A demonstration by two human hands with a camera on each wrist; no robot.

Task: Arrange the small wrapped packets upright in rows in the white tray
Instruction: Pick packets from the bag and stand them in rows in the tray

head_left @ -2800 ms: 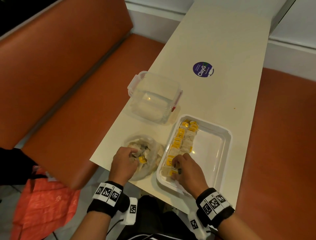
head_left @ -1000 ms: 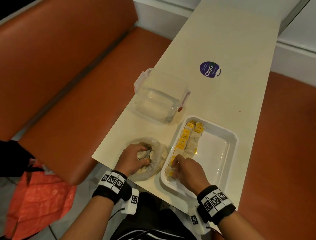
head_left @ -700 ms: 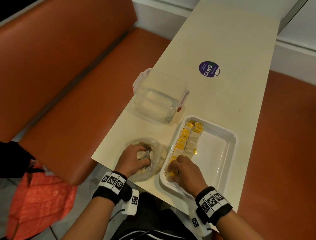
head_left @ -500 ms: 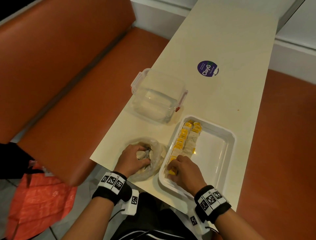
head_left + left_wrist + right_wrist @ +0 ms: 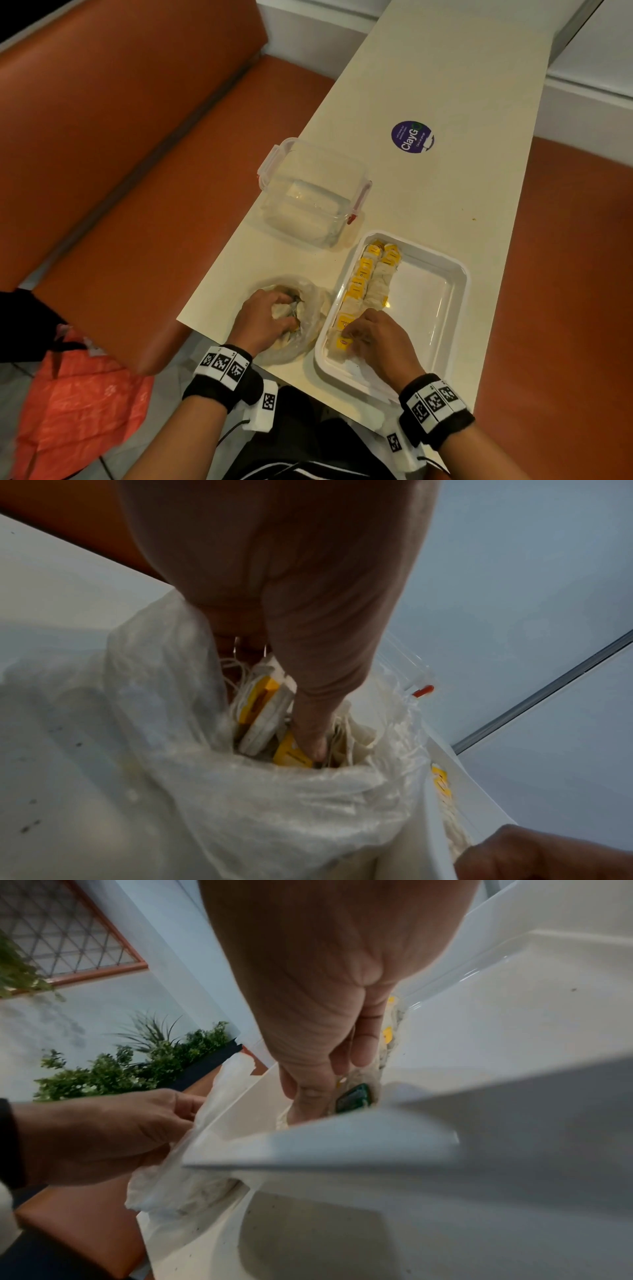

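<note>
A white tray [image 5: 457, 291] sits on the cream table, at its near right. Two rows of small yellow-tagged packets [image 5: 364, 274] stand along the tray's left wall. My right hand [image 5: 349, 334] is at the near end of those rows, fingers curled and pinching a packet there [image 5: 325, 1096]. Left of the tray lies a crumpled clear plastic bag [image 5: 308, 342] of loose packets. My left hand [image 5: 287, 313] is inside it, fingers curled round a white packet with a yellow tag [image 5: 263, 710]. The bag [image 5: 274, 804] hides most of the other packets.
A clear lidded container [image 5: 311, 195] stands just beyond the bag. A purple round sticker [image 5: 412, 137] is further up the table. Orange bench seats [image 5: 137, 205] flank the narrow table on both sides. An orange bag [image 5: 78, 411] lies on the floor at left.
My left hand has dug deeper into the bag and closed on a packet. My right hand has stayed at the near end of the rows, shifting only slightly.
</note>
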